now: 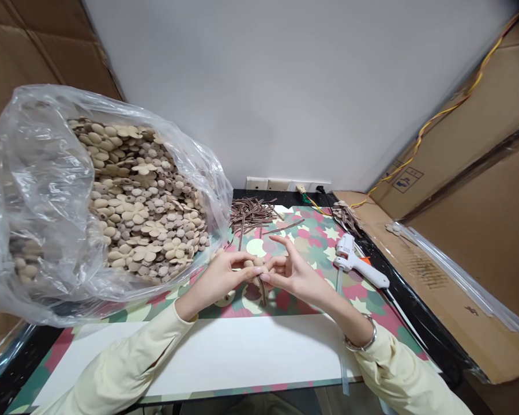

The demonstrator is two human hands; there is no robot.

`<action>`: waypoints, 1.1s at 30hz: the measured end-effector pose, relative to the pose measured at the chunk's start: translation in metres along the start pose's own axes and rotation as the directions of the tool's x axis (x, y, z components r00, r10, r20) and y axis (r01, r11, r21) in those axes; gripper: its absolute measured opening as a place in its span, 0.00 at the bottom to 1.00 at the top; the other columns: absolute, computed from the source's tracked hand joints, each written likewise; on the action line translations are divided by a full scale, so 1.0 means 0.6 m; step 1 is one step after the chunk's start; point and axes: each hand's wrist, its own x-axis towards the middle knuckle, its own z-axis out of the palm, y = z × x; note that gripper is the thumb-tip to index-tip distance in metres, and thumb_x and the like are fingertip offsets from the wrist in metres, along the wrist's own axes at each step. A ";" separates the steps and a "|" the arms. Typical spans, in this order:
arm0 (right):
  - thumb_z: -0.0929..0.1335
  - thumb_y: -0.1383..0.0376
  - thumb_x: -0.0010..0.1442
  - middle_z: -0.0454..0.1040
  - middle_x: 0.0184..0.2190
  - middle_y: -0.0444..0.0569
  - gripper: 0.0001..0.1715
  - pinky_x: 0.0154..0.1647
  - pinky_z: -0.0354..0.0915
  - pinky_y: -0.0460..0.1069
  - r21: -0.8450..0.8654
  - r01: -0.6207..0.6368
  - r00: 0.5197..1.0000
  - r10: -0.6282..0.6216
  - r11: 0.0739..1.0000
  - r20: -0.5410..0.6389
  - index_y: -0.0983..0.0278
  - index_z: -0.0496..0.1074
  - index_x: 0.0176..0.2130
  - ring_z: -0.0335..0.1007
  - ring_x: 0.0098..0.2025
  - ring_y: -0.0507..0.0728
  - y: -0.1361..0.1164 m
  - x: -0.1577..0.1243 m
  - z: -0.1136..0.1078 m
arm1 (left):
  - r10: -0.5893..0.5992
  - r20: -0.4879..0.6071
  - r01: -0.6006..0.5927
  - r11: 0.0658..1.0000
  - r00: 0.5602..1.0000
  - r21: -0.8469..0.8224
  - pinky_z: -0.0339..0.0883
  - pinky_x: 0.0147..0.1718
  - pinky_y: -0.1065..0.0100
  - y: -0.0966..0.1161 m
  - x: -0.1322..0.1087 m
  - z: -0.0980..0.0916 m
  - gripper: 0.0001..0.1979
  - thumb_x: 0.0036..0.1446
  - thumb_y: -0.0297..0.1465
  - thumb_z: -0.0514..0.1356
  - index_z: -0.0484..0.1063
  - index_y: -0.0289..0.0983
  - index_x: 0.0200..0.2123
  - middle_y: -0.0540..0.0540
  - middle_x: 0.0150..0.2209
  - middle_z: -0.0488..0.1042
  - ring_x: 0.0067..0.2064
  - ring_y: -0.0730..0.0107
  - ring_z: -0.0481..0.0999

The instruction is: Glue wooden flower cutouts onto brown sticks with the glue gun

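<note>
My left hand (220,275) and my right hand (292,271) meet over the patterned table cover (315,239). Together they pinch a small beige flower-shaped piece (254,265) with a thin brown stem (262,291) hanging below it. The right hand's index finger points up and away. A second beige piece (225,300) lies on the cover just under my left wrist. Both arms wear pale yellow sleeves, and a bracelet (363,340) sits on my right wrist.
A big clear plastic bag (38,219) full of beige flower pieces (142,202) fills the left. Brown stems (251,213) are piled at the back. A white glue gun (357,262) lies right. A white board (225,351) lies in front. Cardboard boxes (467,230) flank the right.
</note>
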 end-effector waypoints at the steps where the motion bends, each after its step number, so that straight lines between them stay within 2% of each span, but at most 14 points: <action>1: 0.69 0.63 0.54 0.69 0.29 0.41 0.40 0.33 0.65 0.48 0.010 -0.002 1.000 0.002 1.000 0.001 0.56 0.44 0.58 0.68 0.29 0.51 0.000 0.000 0.000 | 0.017 -0.036 -0.016 1.000 0.999 0.020 0.61 0.25 0.75 -0.002 0.000 0.001 0.14 0.53 0.39 0.58 0.75 0.34 0.33 0.49 0.26 0.74 0.27 0.73 0.70; 4: 0.70 0.63 0.53 0.69 0.29 0.41 0.43 0.33 0.66 0.48 0.045 -0.031 1.000 0.031 0.998 -0.001 0.55 0.42 0.58 0.69 0.29 0.51 -0.002 0.000 0.002 | 0.067 -0.154 -0.050 0.993 0.986 0.107 0.61 0.25 0.74 -0.004 -0.001 0.004 0.13 0.52 0.38 0.59 0.76 0.34 0.32 0.49 0.26 0.75 0.25 0.74 0.69; 7: 0.70 0.62 0.52 0.70 0.29 0.41 0.44 0.33 0.68 0.50 0.084 -0.052 0.998 0.054 0.995 -0.021 0.55 0.42 0.58 0.70 0.29 0.52 0.000 0.001 0.008 | 0.106 -0.213 -0.071 0.984 0.971 0.164 0.61 0.26 0.74 -0.002 -0.002 0.007 0.11 0.53 0.36 0.59 0.77 0.35 0.32 0.49 0.26 0.76 0.25 0.74 0.68; 9: 0.70 0.62 0.52 0.71 0.29 0.42 0.44 0.33 0.68 0.50 0.088 -0.030 0.997 0.036 0.996 -0.061 0.56 0.42 0.58 0.71 0.29 0.53 0.002 0.002 0.012 | 0.112 -0.213 -0.076 0.983 0.971 0.166 0.61 0.26 0.75 0.000 -0.002 0.009 0.10 0.53 0.35 0.59 0.77 0.35 0.33 0.50 0.26 0.75 0.24 0.75 0.68; 12: 0.70 0.62 0.53 0.72 0.27 0.41 0.44 0.31 0.68 0.49 0.048 0.013 0.994 -0.007 0.999 -0.111 0.57 0.41 0.59 0.70 0.28 0.52 0.004 0.001 0.016 | 0.077 -0.154 -0.059 0.991 0.985 0.118 0.59 0.24 0.75 -0.002 -0.001 0.007 0.13 0.54 0.37 0.58 0.76 0.34 0.34 0.51 0.23 0.73 0.22 0.76 0.65; 15: 0.69 0.61 0.54 0.73 0.28 0.43 0.44 0.32 0.67 0.50 0.028 0.004 0.996 -0.002 1.000 -0.095 0.57 0.40 0.60 0.71 0.29 0.53 0.001 -0.001 0.014 | 0.074 -0.102 -0.068 0.996 0.992 0.065 0.60 0.25 0.74 -0.005 0.002 0.003 0.15 0.55 0.39 0.57 0.75 0.34 0.34 0.50 0.25 0.73 0.25 0.75 0.67; 18: 0.68 0.59 0.56 0.75 0.31 0.46 0.42 0.35 0.67 0.51 0.043 -0.005 0.998 0.008 0.999 -0.066 0.57 0.40 0.60 0.72 0.31 0.54 -0.001 -0.001 0.011 | 0.083 -0.108 -0.077 0.995 0.991 0.061 0.62 0.28 0.73 -0.006 0.002 0.003 0.15 0.55 0.40 0.57 0.75 0.34 0.34 0.49 0.28 0.75 0.27 0.73 0.69; 21: 0.67 0.58 0.56 0.76 0.33 0.48 0.41 0.34 0.67 0.51 0.061 -0.017 0.998 0.020 0.998 -0.058 0.57 0.41 0.59 0.73 0.32 0.55 -0.001 0.000 0.009 | 0.121 -0.159 -0.096 0.983 0.980 0.154 0.63 0.29 0.73 -0.007 0.001 0.006 0.14 0.55 0.39 0.56 0.76 0.35 0.33 0.49 0.28 0.76 0.27 0.72 0.71; 26: 0.71 0.60 0.52 0.76 0.32 0.46 0.45 0.36 0.66 0.50 0.133 -0.091 0.995 0.096 0.987 -0.038 0.57 0.42 0.59 0.73 0.32 0.53 0.004 0.002 0.009 | 0.294 -0.250 -0.185 0.905 0.923 0.382 0.63 0.36 0.71 -0.009 -0.003 0.012 0.08 0.55 0.32 0.57 0.76 0.38 0.33 0.48 0.34 0.78 0.34 0.68 0.74; 29: 0.73 0.62 0.50 0.76 0.33 0.44 0.48 0.36 0.66 0.50 0.187 -0.111 0.991 0.123 0.976 -0.056 0.56 0.41 0.59 0.72 0.33 0.53 0.008 0.004 0.015 | 0.347 -0.255 -0.218 0.879 0.903 0.424 0.63 0.37 0.72 -0.008 -0.005 0.015 0.08 0.56 0.31 0.56 0.76 0.39 0.33 0.48 0.34 0.78 0.35 0.68 0.74; 33: 0.72 0.62 0.50 0.77 0.33 0.47 0.47 0.34 0.66 0.50 0.203 -0.039 0.992 0.062 0.978 -0.111 0.57 0.42 0.59 0.73 0.35 0.56 0.012 0.004 0.025 | 0.348 -0.276 -0.209 0.879 0.896 0.429 0.63 0.38 0.71 -0.008 -0.007 0.017 0.09 0.56 0.33 0.56 0.76 0.40 0.34 0.48 0.34 0.78 0.35 0.68 0.75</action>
